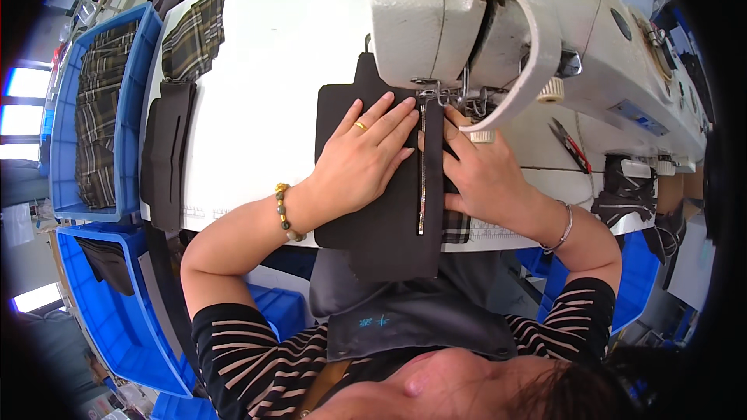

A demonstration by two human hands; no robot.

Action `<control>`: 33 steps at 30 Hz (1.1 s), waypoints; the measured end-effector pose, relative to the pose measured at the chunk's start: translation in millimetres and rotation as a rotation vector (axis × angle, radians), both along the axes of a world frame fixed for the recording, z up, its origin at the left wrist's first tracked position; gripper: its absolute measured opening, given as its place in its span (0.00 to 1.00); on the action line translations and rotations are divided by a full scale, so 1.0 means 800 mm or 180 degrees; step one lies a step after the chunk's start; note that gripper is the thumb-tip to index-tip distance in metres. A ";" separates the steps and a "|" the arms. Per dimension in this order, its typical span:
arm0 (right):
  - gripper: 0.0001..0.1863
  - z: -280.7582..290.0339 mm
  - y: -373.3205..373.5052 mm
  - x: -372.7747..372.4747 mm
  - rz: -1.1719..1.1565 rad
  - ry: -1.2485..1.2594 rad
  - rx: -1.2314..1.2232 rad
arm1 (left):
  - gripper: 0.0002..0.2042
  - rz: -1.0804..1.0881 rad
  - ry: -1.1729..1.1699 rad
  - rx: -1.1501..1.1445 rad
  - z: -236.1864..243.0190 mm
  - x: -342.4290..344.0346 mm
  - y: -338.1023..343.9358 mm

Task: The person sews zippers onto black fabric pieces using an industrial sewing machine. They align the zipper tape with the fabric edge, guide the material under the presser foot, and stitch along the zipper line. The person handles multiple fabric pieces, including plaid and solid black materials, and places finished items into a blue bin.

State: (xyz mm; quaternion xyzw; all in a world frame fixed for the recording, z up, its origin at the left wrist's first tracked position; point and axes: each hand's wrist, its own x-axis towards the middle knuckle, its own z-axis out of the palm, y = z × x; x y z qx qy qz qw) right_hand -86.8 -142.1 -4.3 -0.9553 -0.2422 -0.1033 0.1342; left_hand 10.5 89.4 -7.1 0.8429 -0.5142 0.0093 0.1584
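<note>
A dark brown fabric panel [373, 222] lies under the sewing machine [482, 39], with a metal-edged zipper [422, 187] running lengthwise in a slot. My left hand [366, 144] rests flat on the panel, left of the zipper, its fingers stretched toward the presser foot [442, 97]. At the panel's right edge, my right hand [484, 171] has its fingers bent and grips the fabric beside the zipper. Its index finger reaches close to the presser foot; some fingertips are hidden by the fabric. Plaid cloth [456, 227] shows under the panel's right edge.
Plaid pieces [194, 35] and dark slotted panels [167, 155] lie on the white table [264, 54] at left. Beyond its edge stand blue crates [134, 132], one holding plaid cloth. Red-handled snips [572, 146] and dark scraps [626, 190] lie at right.
</note>
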 end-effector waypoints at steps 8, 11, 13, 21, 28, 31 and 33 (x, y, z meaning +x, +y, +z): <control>0.41 -0.003 0.000 -0.001 -0.0044 0.0043 -0.0041 | 0.23 0.0001 0.0047 -0.0077 -0.004 0.001 -0.001; 0.41 -0.005 0.000 0.000 -0.0036 0.0071 -0.0048 | 0.23 0.0009 0.0053 -0.0101 -0.003 0.002 -0.002; 0.41 -0.004 0.000 0.000 -0.0031 0.0066 -0.0062 | 0.23 0.0027 0.0024 -0.0094 -0.003 0.001 -0.003; 0.42 -0.004 -0.001 0.000 -0.0035 0.0101 -0.0067 | 0.23 0.0102 -0.0051 -0.0092 -0.004 -0.001 -0.004; 0.40 -0.003 0.001 0.000 -0.0048 0.0093 0.0007 | 0.23 0.0093 -0.0030 -0.0049 -0.005 0.000 -0.002; 0.39 -0.003 0.001 0.000 -0.0057 0.0077 0.0041 | 0.23 0.0068 0.0010 -0.0082 -0.005 0.000 -0.002; 0.39 -0.003 0.001 0.000 -0.0053 0.0108 0.0112 | 0.23 0.0068 0.0008 -0.0088 -0.005 0.000 -0.002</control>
